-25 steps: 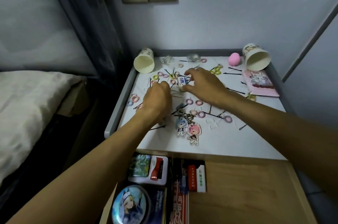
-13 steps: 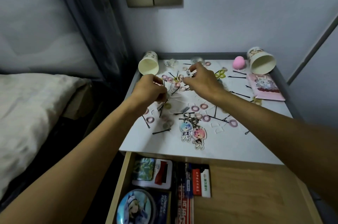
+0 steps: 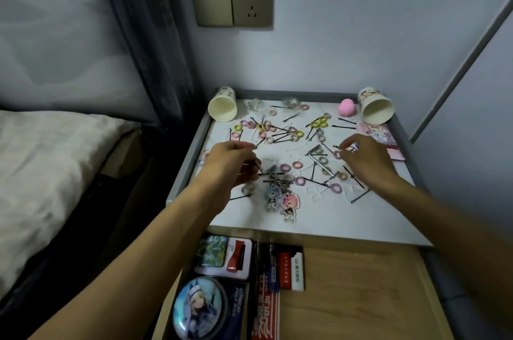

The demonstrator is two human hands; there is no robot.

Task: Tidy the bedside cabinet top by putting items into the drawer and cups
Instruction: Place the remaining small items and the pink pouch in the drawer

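Now | left hand (image 3: 233,164) fingers (image 3: 244,148) curled, hold unclear | right hand (image 3: 366,162) pinches small card (image 3: 353,147) | drawer (image 3: 361,298) open under front edge

A white bedside cabinet top (image 3: 333,217) edged by a raised grey rim (image 3: 280,91) is shown. A cream paper cup (image 3: 223,104) is laid on its side at the back left corner, and a second cream paper cup (image 3: 376,106) at the back right, both mouths turned to the front. A pink egg-shaped sponge (image 3: 347,106) is set just beside the latter. A pink illustrated packet (image 3: 380,137) is laid along the right edge. Small pastel hair ties (image 3: 297,165) and black hairpins (image 3: 360,196) are scattered across the middle. Two acrylic character keychains (image 3: 280,200) are placed near the front edge.
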